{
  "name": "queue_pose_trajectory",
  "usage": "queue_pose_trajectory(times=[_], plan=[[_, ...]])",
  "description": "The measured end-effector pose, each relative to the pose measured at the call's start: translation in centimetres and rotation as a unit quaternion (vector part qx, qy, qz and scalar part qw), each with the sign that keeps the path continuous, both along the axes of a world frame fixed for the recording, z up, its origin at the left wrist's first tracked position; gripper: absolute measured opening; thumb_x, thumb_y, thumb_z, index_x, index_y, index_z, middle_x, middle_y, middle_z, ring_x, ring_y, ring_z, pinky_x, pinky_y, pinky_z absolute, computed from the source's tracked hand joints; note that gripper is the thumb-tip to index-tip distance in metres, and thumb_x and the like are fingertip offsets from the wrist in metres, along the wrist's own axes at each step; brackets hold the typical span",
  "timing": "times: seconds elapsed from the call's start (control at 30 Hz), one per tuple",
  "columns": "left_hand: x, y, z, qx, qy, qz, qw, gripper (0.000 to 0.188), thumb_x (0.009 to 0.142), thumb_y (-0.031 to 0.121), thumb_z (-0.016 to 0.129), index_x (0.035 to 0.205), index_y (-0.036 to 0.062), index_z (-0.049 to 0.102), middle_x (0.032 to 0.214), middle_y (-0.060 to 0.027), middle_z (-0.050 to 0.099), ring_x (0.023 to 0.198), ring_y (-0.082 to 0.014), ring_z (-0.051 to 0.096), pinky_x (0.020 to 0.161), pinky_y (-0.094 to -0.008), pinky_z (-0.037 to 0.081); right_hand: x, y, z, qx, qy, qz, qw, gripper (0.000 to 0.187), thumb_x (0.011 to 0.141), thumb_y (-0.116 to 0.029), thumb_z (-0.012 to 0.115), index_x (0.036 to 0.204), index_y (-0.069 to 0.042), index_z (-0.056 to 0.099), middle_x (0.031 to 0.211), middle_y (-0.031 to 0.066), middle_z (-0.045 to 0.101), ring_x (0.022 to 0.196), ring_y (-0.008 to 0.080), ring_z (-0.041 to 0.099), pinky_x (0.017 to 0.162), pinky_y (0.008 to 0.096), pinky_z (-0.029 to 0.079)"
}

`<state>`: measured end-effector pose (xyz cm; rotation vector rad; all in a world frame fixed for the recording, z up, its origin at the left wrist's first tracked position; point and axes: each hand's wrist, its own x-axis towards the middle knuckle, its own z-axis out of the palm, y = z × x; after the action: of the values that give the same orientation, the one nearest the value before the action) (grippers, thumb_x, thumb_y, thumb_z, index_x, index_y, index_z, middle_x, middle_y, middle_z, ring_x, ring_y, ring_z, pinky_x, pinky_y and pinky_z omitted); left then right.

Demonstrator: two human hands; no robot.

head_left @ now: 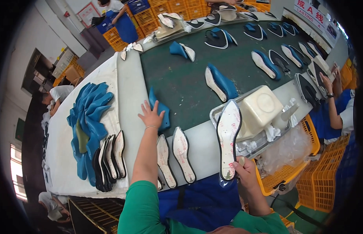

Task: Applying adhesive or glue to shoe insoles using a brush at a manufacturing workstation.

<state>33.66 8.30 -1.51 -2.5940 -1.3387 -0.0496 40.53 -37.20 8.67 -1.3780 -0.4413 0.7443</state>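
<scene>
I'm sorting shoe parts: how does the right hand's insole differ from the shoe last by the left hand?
The insole is whitish with a black rim; the shoe last is blue. The insole is thin, the shoe last bulky. The right hand holds up the insole; the shoe last lies on the green surface, partly behind the left hand. Both taper to a tip.

Clear lane over the dark green flat belt [183,99], between the blue plastic shoe last [166,121] by the left hand [152,117] and the white-soled blue last [224,82]. Right side blocked: cream boxy plastic container [265,107] in silver metal tray [212,114], long white black-rimmed insole [229,134] in right hand [248,174] ahead of it. Left: bare whitish strip [130,84], then heaped blue lasts [88,121].
</scene>
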Motion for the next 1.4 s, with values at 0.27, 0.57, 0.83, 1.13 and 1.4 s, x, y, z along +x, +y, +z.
queue_pose_trajectory(times=[0.27, 0.57, 0.83, 1.13, 1.4], plan=[[0.5, -0.1, -2.1, -0.094, -0.083, 0.053, 0.991, 0.070, 0.090, 0.056, 0.052, 0.151, 0.0415, 0.020, 0.155, -0.0201, 0.024, 0.143, -0.0395, 0.021, 0.103, -0.0711, 0.022, -0.3, -0.4, -0.9, 0.005, -0.011, -0.003, 1.000, 0.015, 0.093, -0.011, 0.057, 0.095, 0.002, 0.063, 0.072, -0.0013, 0.060, 0.056, 0.0023, 0.046, 0.050, 0.0195, 0.035], [0.7, -0.2, -2.1, -0.085, -0.084, 0.064, 0.991, 0.069, 0.092, 0.055, 0.051, 0.151, 0.0410, 0.019, 0.154, -0.0196, 0.027, 0.143, -0.0377, 0.023, 0.104, -0.0712, 0.021, -0.4, -0.5, -2.2, 0.005, -0.004, 0.020, 1.000, 0.015, 0.092, -0.008, 0.056, 0.099, 0.004, 0.062, 0.076, 0.0024, 0.063, 0.060, 0.0051, 0.053, 0.054, 0.0207, 0.042], [1.2, -0.4, -2.3, -0.089, -0.096, 0.074, 0.989, 0.068, 0.092, 0.054, 0.051, 0.151, 0.0397, 0.021, 0.154, -0.0219, 0.026, 0.143, -0.0395, 0.022, 0.105, -0.0720, 0.019, -1.2, 0.9, -0.3, -0.012, 0.032, -0.011, 0.999, 0.010, 0.091, -0.007, 0.059, 0.085, 0.001, 0.062, 0.070, -0.0038, 0.054, 0.062, 0.0033, 0.044, 0.056, 0.0211, 0.035], [1.9, 1.0, -2.9, -0.070, -0.109, 0.045, 0.991, 0.069, 0.092, 0.054, 0.051, 0.152, 0.0367, 0.021, 0.154, -0.0180, 0.027, 0.145, -0.0383, 0.019, 0.106, -0.0706, 0.018, -0.2, 4.0, -1.0, -0.034, -0.014, 0.051, 0.998, 0.012, 0.091, -0.011, 0.062, 0.087, 0.000, 0.065, 0.070, -0.0053, 0.053, 0.064, 0.0028, 0.043, 0.056, 0.0213, 0.035], [-2.6, 4.8, 0.2, -0.304, -0.483, 0.016, 0.821, 0.065, 0.098, 0.047, 0.042, 0.153, 0.0186, 0.022, 0.154, -0.0228, 0.024, 0.144, -0.0394, 0.019, 0.113, -0.0572, 0.019, 2.1, 18.7, -0.3, -0.104, -0.212, 0.148, 0.960, 0.021, 0.091, -0.022, 0.066, 0.078, -0.006, 0.061, 0.064, -0.0064, 0.049, 0.060, 0.0043, 0.043, 0.053, 0.0248, 0.035]])
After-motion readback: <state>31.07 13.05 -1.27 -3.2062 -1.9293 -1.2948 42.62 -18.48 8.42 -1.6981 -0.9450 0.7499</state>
